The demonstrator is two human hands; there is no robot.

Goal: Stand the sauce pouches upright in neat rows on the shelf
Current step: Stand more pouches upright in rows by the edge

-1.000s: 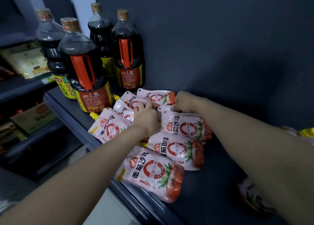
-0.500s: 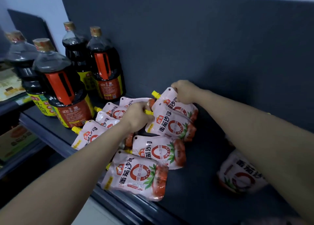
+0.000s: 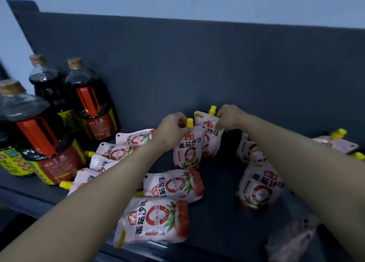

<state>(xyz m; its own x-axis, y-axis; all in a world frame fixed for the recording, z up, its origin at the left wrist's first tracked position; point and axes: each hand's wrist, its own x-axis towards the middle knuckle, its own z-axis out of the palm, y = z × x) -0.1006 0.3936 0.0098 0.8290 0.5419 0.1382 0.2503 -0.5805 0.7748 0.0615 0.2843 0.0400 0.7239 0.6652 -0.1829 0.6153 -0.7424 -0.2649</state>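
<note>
Bottles (image 3: 59, 127) left on shelf (image 3: 221, 182), flat pouches (image 3: 154, 220) in front – upright pouches (image 3: 187, 151) behind, centre

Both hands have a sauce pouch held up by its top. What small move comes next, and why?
Probably settle both bases onto the shelf and let go. The left hand pinches the front tomato sauce pouch by its yellow spout, and the right hand pinches the rear pouch just behind it. Both look upright, one behind the other. Several flat pouches nearby are yet to be stood up.

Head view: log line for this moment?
left hand holds front ketchup pouch upright | right hand holds rear ketchup pouch upright | other pouches lie flat
</note>
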